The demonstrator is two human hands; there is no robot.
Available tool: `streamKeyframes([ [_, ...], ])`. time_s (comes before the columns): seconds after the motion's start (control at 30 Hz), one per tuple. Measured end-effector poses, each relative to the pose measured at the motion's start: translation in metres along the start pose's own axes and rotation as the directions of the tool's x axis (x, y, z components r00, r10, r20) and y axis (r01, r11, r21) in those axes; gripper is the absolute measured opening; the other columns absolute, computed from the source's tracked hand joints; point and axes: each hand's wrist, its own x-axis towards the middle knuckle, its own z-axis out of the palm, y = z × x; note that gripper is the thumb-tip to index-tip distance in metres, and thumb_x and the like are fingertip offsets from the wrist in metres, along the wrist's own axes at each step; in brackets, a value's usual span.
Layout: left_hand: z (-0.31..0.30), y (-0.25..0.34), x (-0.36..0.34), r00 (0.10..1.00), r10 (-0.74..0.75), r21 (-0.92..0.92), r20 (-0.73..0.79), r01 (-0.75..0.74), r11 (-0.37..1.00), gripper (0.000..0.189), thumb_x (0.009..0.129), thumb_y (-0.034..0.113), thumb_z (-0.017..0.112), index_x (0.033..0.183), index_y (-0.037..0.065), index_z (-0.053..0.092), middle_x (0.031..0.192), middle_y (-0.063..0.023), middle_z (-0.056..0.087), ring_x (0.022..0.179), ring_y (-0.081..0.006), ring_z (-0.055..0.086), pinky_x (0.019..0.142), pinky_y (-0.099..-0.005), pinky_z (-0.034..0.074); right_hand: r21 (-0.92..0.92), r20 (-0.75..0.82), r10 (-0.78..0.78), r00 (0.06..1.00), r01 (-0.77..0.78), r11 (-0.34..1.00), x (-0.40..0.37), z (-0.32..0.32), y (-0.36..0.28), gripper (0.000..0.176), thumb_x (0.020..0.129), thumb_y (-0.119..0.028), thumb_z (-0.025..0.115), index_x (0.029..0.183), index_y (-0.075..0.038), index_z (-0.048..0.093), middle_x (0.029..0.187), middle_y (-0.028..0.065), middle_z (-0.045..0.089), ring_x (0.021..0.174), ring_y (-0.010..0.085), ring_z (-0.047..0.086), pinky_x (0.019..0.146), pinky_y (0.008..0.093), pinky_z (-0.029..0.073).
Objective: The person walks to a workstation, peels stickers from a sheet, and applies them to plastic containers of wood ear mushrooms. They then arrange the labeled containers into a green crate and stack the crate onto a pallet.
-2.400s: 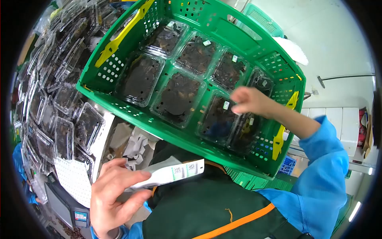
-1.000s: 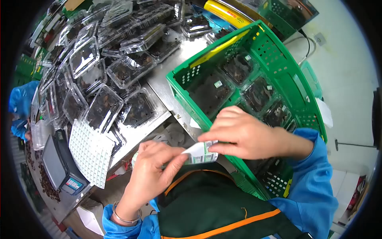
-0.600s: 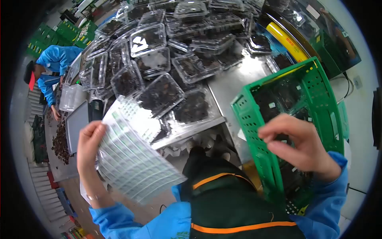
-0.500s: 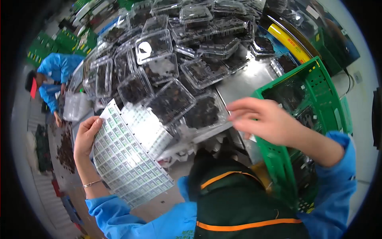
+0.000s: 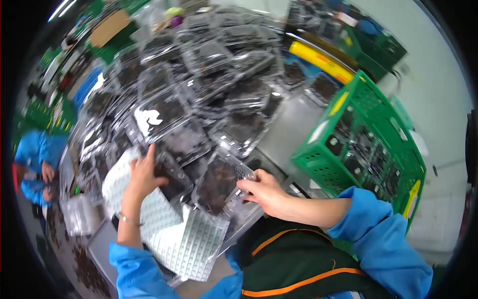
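Looks like the step in hand is getting hold of a tub: the right hand, just below center frame, is pinching the edge of a clear container of dark stuff. The left hand, left of center, is spread by the label sheets; can't tell if it's touching anything. IMO any lift calls for a firm rim grip, clear of the neighboring tubs.

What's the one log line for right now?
right hand: gripping clear box by edge | left hand: open, near piled boxes | label sheets: beside clear box | green crate: more boxes inside
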Motion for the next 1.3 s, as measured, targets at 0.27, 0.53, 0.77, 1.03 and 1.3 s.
streamKeyframes([
  [0.27,-0.052,0.075,0.022,0.969,0.118,-0.223,-0.215,-0.166,0.960,0.047,0.048,0.011,0.081,0.077,0.004,0.044,0.072,-0.0043,0.048,0.071,-0.0200,0.049,0.060,-0.0309,0.039,0.117,-0.360,-0.547,0.755,0.619,0.777,-0.105,-0.270,-0.160,0.032,0.081,-0.027,0.054,0.104,-0.005,0.052,0.103,0.0080,0.058,0.097,0.0219,0.054,0.086,0.0379,0.043],
  [0.53,-0.098,0.336,0.094,0.959,0.127,-0.869,-0.254,-0.284,0.404,0.043,0.074,0.022,0.069,0.105,0.000,0.049,0.089,-0.0043,0.057,0.077,-0.0096,0.054,0.068,-0.0221,0.044,-0.144,-0.534,-0.467,0.704,0.469,0.871,0.000,-0.390,-0.169,0.069,0.079,-0.036,0.061,0.132,-0.008,0.026,0.129,0.0129,0.038,0.120,0.0274,0.036,0.096,0.0466,0.030],
  [0.77,-0.077,0.472,0.167,0.834,0.468,-0.845,-0.292,-0.454,0.282,0.038,0.087,0.028,0.055,0.110,-0.002,0.048,0.100,-0.0090,0.056,0.093,-0.0141,0.053,0.084,-0.0265,0.040,0.168,-0.127,-0.535,0.835,0.550,0.818,-0.095,-0.376,-0.191,0.056,0.077,-0.018,0.062,0.125,-0.003,0.037,0.116,0.0115,0.052,0.104,0.0251,0.053,0.086,0.0390,0.045],
  [1.03,0.005,0.198,0.246,0.779,-0.215,0.090,-0.589,0.328,0.940,0.073,0.075,0.054,0.056,0.131,0.011,0.034,0.134,-0.0264,0.026,0.125,-0.0426,0.022,0.101,-0.0514,0.015,-0.254,-0.675,-0.286,0.681,0.149,0.956,-0.033,-0.531,-0.085,0.049,0.086,-0.017,0.052,0.128,-0.003,0.034,0.121,0.0116,0.047,0.108,0.0210,0.049,0.091,0.0338,0.039],
  [1.3,-0.062,0.120,0.326,0.911,-0.393,-0.205,-0.124,0.364,0.909,0.105,0.064,0.070,0.057,0.127,-0.009,0.027,0.118,-0.0304,0.046,0.112,-0.0390,0.045,0.095,-0.0396,0.035,-0.362,0.242,0.026,0.970,0.065,0.930,0.068,-0.170,-0.272,0.071,0.078,-0.038,0.063,0.125,0.004,0.032,0.119,0.0173,0.045,0.103,0.0246,0.050,0.080,0.0362,0.048],
])
